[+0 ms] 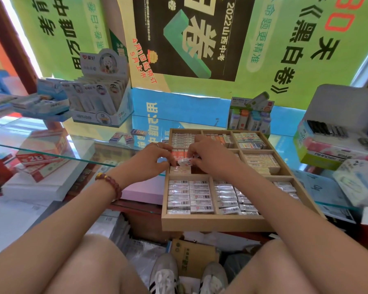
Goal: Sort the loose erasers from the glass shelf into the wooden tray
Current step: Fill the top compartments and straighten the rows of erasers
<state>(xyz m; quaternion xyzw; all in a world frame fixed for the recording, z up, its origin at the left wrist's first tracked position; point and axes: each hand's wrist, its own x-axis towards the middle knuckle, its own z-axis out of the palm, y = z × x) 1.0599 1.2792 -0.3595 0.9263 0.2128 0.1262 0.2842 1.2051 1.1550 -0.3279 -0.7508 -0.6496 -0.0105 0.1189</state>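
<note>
Wooden tray [210,222] sits on the glass shelf [51,149], right of frame centre, split into compartments, most packed with rows of wrapped erasers. Both hands meet over the tray's mid-left compartment, at about 10 o'clock from tray centre. Left hand [153,160] comes in from 7 o'clock, fingers curled, tips pinching one wrapped eraser [185,161]. Right hand [210,155] comes in from 4 o'clock, fingers also curled, tips on the same eraser from the other side. The eraser is tilted, just above the compartment, with white erasers below it at the left; cannot tell if it touches them. Loose erasers [124,137], a small cluster of about three, lie on the glass at 10 o'clock from the tray, near its far-left corner and apart from both hands. Bead bracelet [108,183] on left wrist, ring [155,144] on a left finger. Open display box [100,100] of upright packs stands at 11 o'clock, farther back on the shelf. Pack of glue sticks [251,117] just behind the tray at 12 o'clock. Green-edged box [319,154] at 2 o'clock. Knees and white shoes [164,274] along the bottom.
</note>
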